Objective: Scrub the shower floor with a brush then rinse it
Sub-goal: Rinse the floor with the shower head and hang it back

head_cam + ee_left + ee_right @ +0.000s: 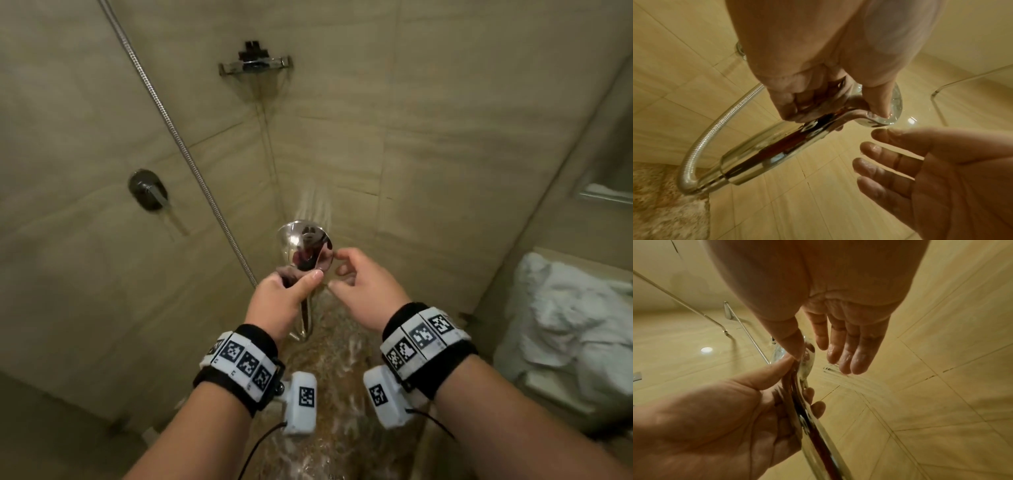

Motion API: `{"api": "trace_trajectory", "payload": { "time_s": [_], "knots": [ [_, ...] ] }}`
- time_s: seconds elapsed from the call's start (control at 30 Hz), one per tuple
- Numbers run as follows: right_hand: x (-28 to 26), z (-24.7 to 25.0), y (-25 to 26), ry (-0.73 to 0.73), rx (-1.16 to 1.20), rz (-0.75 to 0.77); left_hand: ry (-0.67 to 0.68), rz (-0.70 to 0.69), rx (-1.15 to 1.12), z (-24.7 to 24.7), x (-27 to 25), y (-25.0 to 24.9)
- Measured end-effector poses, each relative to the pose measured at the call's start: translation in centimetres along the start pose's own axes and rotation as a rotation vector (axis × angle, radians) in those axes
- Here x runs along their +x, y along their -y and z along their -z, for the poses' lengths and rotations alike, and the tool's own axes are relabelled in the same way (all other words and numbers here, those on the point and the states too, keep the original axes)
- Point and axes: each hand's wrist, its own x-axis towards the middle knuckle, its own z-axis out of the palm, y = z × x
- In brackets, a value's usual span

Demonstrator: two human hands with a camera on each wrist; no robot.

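Wrapped round the chrome shower head point(306, 251) handle, my left hand point(281, 301) grips firmly; wet metal probably slips. Right hand point(363, 291) hovers beside it, fingers loose, holding nothing.

Both our forearms reach forward, hands meeting at the shower head point(305, 248).

Our left hand point(284, 301) wraps its fingers round the handle just below the shower head, thumb lying up along the chrome toward the head's back. Our right hand point(363, 291) sits just right of the shower head with nothing in its grip: fingers loosely spread and wet, thumb tip touching the head's rim. Each wrist wears a black band with white marker tiles, a small camera box slung beneath it.
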Motion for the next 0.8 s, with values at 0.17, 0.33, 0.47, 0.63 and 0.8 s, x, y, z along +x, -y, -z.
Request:
{"api": "trace_trajectory", "payload": {
  "time_s": [0.17,0.33,0.47,0.63,0.8],
  "knots": [
    [-0.9,2.3,3.3,0.003,-0.152,0.112,0.006,-0.048,0.080,2.2,-1.1,-0.5],
    [-0.5,5.7,7.3,-0.001,-0.317,0.223,-0.017,-0.048,0.083,3.9,-1.5,-1.9],
    [0.7,6.7,9.9,0.063,-0.455,0.331,-0.040,-0.030,0.045,4.5,-1.5,-2.8],
    [3.6,6.8,11.1,0.168,-0.624,0.446,-0.008,-0.001,0.008,5.1,0.4,-2.9],
    [7.0,6.3,10.8,0.298,-0.701,0.508,-0.063,0.010,0.053,4.0,1.9,-3.5]
  ]
}}
